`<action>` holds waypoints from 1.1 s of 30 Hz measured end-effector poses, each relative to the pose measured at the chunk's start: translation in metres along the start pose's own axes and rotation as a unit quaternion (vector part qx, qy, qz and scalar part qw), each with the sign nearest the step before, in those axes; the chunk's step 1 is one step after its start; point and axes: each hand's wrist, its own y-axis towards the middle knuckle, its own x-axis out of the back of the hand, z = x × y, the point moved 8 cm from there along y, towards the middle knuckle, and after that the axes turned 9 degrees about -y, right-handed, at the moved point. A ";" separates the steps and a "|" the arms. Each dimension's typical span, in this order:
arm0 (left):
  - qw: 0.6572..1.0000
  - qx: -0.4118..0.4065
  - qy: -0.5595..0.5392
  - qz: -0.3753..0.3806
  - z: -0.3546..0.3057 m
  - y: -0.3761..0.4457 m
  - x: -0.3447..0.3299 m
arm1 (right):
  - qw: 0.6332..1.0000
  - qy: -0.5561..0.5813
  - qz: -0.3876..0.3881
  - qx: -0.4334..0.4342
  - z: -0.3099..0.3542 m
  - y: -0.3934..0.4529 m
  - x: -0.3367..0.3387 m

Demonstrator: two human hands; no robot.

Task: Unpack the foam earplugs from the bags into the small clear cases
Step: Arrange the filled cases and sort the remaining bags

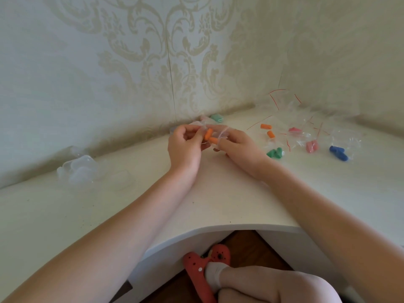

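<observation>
The left hand (pixel 184 147) and right hand (pixel 237 147) pinch a small clear bag (pixel 215 133) between them, held above the white surface (pixel 218 200) near the far corner. Inside it lie two orange foam earplugs (pixel 210 136), stubby cylinders: one with its long axis nearly upright, the other pointing right. To the right, crinkled clear bags with red seal lines (pixel 306 127) hold orange, pink, green and blue plugs. At far left sit smooth clear cases (pixel 77 169). No writing is legible.

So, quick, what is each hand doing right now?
Left hand: pinches the small clear bag holding orange earplugs.
Right hand: grips the same bag.
</observation>
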 end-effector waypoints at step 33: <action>0.985 -0.139 0.090 -0.052 -0.026 -0.009 0.004 | 0.966 -0.162 -0.097 0.177 0.028 -0.008 0.009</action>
